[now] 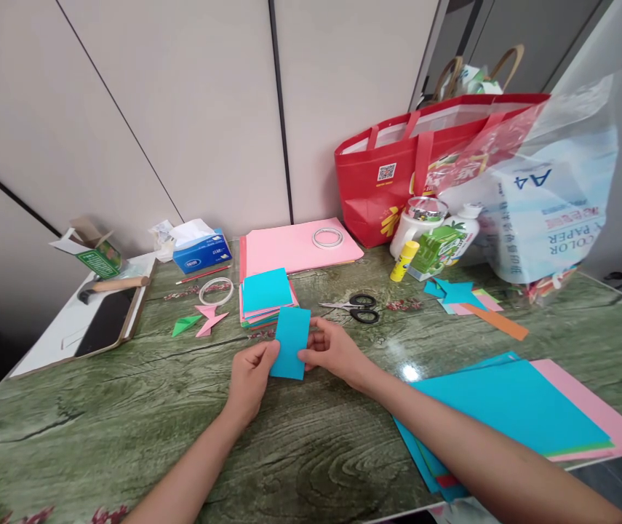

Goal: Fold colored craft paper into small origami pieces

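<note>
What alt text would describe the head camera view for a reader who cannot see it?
A person's left hand and right hand hold a blue paper rectangle over a green wood-patterned table. Just beyond lie stacked coloured papers and black-handled scissors; a red bag stands farther back, right.

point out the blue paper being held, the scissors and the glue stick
Held blue paper (292,340), head view: middle of its visible face.
Scissors (351,306), head view: where the blades meet the black handles.
Glue stick (404,262), head view: its yellow side.
</note>
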Motion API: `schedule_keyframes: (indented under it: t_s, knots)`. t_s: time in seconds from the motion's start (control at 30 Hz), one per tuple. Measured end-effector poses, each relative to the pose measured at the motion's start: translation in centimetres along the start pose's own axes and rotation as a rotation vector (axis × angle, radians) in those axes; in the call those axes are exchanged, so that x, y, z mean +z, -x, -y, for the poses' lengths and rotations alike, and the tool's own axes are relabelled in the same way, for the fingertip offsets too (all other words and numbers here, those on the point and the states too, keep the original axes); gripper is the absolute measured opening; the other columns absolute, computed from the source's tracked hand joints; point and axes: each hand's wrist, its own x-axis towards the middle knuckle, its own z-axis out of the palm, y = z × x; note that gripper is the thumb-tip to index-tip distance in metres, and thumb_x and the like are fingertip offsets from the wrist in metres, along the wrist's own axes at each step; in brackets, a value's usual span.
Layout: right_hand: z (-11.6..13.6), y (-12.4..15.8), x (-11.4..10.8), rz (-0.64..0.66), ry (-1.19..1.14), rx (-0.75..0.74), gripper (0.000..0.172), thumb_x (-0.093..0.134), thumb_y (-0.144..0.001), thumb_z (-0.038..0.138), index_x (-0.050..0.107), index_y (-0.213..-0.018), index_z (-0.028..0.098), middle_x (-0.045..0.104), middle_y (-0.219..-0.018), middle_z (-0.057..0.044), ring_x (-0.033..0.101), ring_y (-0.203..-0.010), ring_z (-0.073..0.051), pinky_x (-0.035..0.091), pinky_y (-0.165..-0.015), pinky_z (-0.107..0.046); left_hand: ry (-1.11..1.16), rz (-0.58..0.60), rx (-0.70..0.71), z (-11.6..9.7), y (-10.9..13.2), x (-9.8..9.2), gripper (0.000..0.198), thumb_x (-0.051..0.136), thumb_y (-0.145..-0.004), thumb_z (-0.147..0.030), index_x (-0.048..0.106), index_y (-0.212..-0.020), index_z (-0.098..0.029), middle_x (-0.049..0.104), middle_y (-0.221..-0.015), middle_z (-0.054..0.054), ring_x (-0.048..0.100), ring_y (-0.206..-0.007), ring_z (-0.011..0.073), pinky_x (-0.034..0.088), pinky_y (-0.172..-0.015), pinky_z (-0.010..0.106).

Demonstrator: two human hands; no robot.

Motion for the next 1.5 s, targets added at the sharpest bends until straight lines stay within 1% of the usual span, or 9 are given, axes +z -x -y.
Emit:
schedule_keyframes:
  t_s: [0.2, 0.33, 0.47, 0.63, 0.83, 1.0, 1.1, 1.3, 1.5]
  knots:
    - [-0.3, 0.1, -0.1, 0.012, 0.007, -0.047, 0.03, 0.068, -0.061, 0.028, 0.055, -0.086, 0.016, 0.064, -0.077, -0.002, 0.059, -0.064, -0.015, 0.049, -0.051, -0.025, -0.089, 0.118, 0.018, -0.5, 0.0, -0.4, 0.029, 0.056, -0.073, -0.038, 0.064, -0.059, -0.013, 0.054, -0.053, -0.002, 0.043, -0.05, 0.01, 0.034, -0.048, 0.02]
    - [-0.2, 0.1, -0.1, -0.069, -0.034, -0.063, 0.029, 0.069, -0.06, 0.03, 0.059, -0.083, 0.015, 0.066, -0.077, -0.003, 0.06, -0.065, -0.015, 0.049, -0.054, -0.026, 0.024, 0.068, -0.033, -0.9, -0.1, 0.0, 0.026, 0.06, -0.07, -0.038, 0.069, -0.073, -0.013, 0.066, -0.068, 0.002, 0.052, -0.058, 0.0138, 0.041, -0.053, 0.022]
    - [0.0, 0.1, 0.0, -0.122, -0.067, -0.049, 0.027, 0.071, -0.057, 0.032, 0.06, -0.074, 0.014, 0.066, -0.072, -0.003, 0.059, -0.062, -0.015, 0.05, -0.058, -0.029, 0.127, 0.12, -0.103, -0.9, 0.0, 0.3, 0.029, 0.062, -0.068, -0.037, 0.069, -0.086, -0.015, 0.068, -0.075, 0.004, 0.057, -0.06, 0.0153, 0.046, -0.056, 0.025]
    - [0.2, 0.2, 0.0, -0.091, 0.026, -0.052, 0.026, 0.072, -0.055, 0.029, 0.058, -0.071, 0.014, 0.061, -0.061, 0.001, 0.056, -0.055, -0.013, 0.048, -0.056, -0.027, 0.166, 0.016, -0.098, -0.6, -0.1, 0.3, 0.026, 0.065, -0.066, -0.036, 0.071, -0.079, -0.014, 0.068, -0.068, 0.003, 0.055, -0.056, 0.0132, 0.045, -0.054, 0.023]
    - [0.7, 0.5, 0.0, -0.067, 0.224, 0.0, 0.028, 0.072, -0.052, 0.025, 0.057, -0.072, 0.013, 0.061, -0.061, 0.001, 0.055, -0.057, -0.014, 0.044, -0.053, -0.024, 0.006, -0.111, -0.019, -0.4, -0.3, 0.1, 0.023, 0.068, -0.061, -0.036, 0.072, -0.071, -0.015, 0.07, -0.07, 0.003, 0.057, -0.061, 0.0164, 0.043, -0.056, 0.025]
    - [0.4, 0.5, -0.1, -0.106, 0.424, -0.189, 0.035, 0.069, -0.057, 0.025, 0.061, -0.089, 0.017, 0.064, -0.088, -0.003, 0.058, -0.078, -0.019, 0.045, -0.065, -0.027, -0.191, -0.099, 0.065, -0.3, -0.5, -0.5, 0.022, 0.064, -0.066, -0.035, 0.071, -0.072, -0.015, 0.07, -0.072, 0.004, 0.058, -0.063, 0.0169, 0.043, -0.057, 0.024]
    - [0.1, 0.4, -0.2, -0.119, 0.408, -0.258, 0.031, 0.066, -0.062, 0.025, 0.061, -0.091, 0.019, 0.064, -0.092, -0.004, 0.058, -0.083, -0.019, 0.046, -0.069, -0.028, -0.251, -0.111, 0.105, -0.5, -0.5, -0.6, 0.021, 0.063, -0.066, -0.034, 0.071, -0.07, -0.015, 0.07, -0.07, 0.003, 0.057, -0.059, 0.0163, 0.042, -0.053, 0.023]
    - [0.1, 0.2, -0.2, -0.065, 0.376, -0.254, 0.009, 0.059, -0.068, 0.023, 0.063, -0.071, 0.016, 0.066, -0.071, -0.004, 0.06, -0.068, -0.017, 0.047, -0.064, -0.028, -0.352, 0.027, 0.14, -1.7, 0.3, 0.0, 0.014, 0.06, -0.066, -0.027, 0.069, -0.063, -0.016, 0.07, -0.065, 0.002, 0.058, -0.056, 0.016, 0.043, -0.049, 0.022]
    - [-0.1, 0.3, 0.2, -0.054, 0.484, -0.246, 0.009, 0.054, -0.066, 0.016, 0.063, -0.064, 0.016, 0.063, -0.064, -0.002, 0.057, -0.062, -0.015, 0.044, -0.06, -0.025, -0.381, 0.043, 0.17, -1.9, 0.6, 0.5, 0.017, 0.058, -0.068, -0.028, 0.068, -0.061, -0.016, 0.069, -0.062, 0.001, 0.058, -0.057, 0.0163, 0.045, -0.053, 0.022]
